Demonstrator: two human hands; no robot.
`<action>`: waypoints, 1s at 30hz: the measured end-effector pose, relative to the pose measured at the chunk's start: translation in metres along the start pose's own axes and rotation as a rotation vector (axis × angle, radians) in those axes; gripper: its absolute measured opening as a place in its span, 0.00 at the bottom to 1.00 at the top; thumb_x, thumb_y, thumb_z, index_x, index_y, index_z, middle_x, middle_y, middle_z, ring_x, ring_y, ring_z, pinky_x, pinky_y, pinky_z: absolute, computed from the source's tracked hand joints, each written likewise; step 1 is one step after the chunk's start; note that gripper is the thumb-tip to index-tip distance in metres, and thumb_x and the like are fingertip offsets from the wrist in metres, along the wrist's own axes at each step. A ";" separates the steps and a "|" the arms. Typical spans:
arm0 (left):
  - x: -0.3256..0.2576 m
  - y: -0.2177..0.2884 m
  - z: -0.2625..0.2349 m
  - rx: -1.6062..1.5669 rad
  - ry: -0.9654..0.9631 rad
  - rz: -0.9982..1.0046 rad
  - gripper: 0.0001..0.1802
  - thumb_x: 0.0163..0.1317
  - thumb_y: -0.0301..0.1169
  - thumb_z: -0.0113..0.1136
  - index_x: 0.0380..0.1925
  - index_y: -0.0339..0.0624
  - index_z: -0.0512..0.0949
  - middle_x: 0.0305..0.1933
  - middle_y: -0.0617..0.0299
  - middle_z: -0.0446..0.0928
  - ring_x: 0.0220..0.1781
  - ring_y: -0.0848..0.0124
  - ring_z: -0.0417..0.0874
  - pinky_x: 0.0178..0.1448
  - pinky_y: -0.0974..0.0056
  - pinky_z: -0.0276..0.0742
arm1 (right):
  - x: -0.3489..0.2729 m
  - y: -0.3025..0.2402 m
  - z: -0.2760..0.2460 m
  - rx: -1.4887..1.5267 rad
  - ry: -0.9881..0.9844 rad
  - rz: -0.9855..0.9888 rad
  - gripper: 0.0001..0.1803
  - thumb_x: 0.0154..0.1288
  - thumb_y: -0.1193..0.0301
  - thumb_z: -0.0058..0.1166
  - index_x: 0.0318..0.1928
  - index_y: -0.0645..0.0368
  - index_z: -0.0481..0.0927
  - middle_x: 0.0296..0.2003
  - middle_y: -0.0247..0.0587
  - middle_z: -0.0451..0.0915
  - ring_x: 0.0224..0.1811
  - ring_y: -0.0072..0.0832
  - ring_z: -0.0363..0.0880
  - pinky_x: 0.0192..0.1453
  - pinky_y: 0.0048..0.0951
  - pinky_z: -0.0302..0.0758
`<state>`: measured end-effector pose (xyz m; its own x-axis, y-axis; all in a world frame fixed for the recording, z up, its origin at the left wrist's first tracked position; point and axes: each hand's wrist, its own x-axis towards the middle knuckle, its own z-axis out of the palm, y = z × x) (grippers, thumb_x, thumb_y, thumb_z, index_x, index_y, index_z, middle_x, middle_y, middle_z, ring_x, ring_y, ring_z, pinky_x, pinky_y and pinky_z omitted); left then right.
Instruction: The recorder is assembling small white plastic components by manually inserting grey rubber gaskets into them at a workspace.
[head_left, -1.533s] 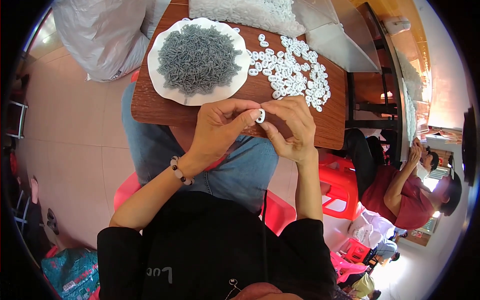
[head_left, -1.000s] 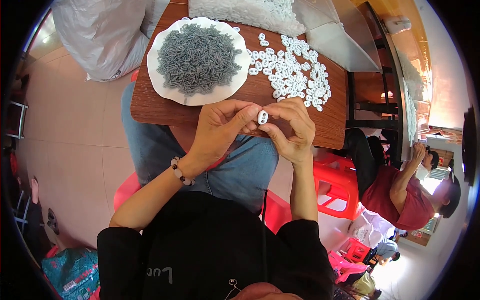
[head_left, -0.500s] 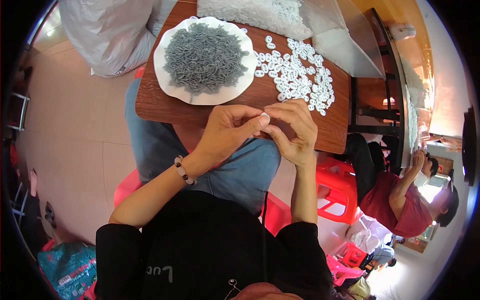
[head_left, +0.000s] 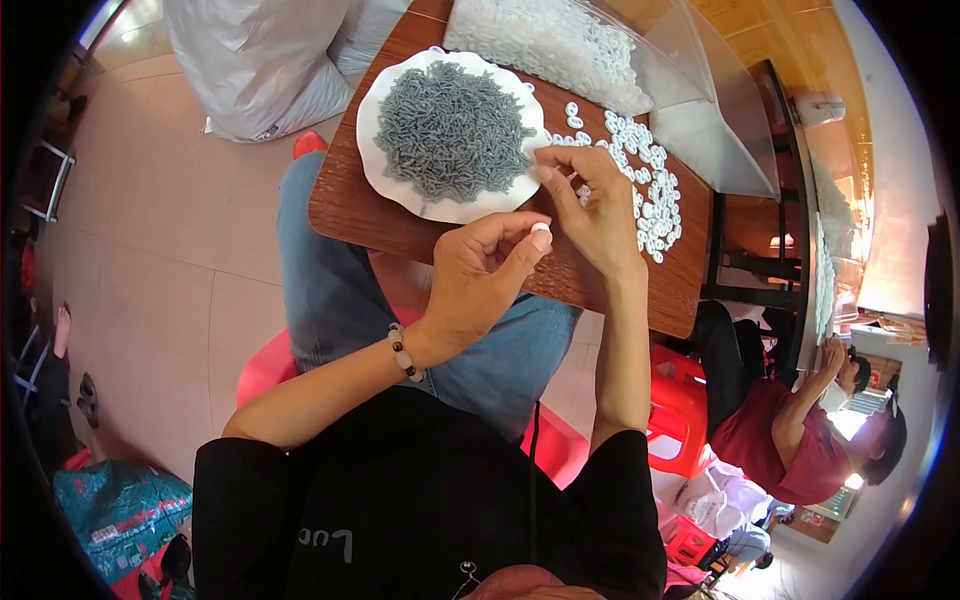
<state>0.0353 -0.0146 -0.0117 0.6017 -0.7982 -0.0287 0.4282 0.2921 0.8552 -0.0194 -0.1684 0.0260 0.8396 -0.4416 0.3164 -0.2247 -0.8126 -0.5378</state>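
Note:
My left hand (head_left: 478,278) pinches a small white plastic piece (head_left: 541,228) between thumb and index finger, just past the table's near edge. My right hand (head_left: 600,215) is at the right rim of a white scalloped plate (head_left: 370,135), its thumb and index fingertips close together. Whether anything sits between those fingertips is too small to tell. On the plate lies a heap of small grey rod-like plastic pieces (head_left: 450,130). Many white oval pieces with two holes (head_left: 655,205) are scattered beyond and right of my right hand, which partly hides them.
The brown wooden table (head_left: 400,235) carries a clear bag of white pieces (head_left: 545,45) at the back. Large white sacks (head_left: 255,70) stand on the floor at the left. A person in a dark red shirt (head_left: 775,440) works at the right, near red stools (head_left: 675,415).
My hands have separated. The right one has moved up to the plate's rim, while the left keeps the white piece. The whole view has shifted slightly.

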 end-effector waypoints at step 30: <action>0.003 0.002 -0.005 -0.085 0.003 -0.083 0.10 0.64 0.26 0.55 0.43 0.33 0.77 0.36 0.59 0.81 0.31 0.82 0.76 0.36 0.77 0.72 | 0.041 -0.005 0.021 0.107 -0.027 -0.034 0.05 0.61 0.73 0.56 0.35 0.61 0.81 0.26 0.32 0.77 0.29 0.18 0.71 0.31 0.21 0.68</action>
<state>0.0418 -0.0140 -0.0124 0.5638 -0.8200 -0.0987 0.5319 0.2691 0.8029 0.0269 -0.1748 0.0250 0.8590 -0.4031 0.3157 -0.1431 -0.7810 -0.6079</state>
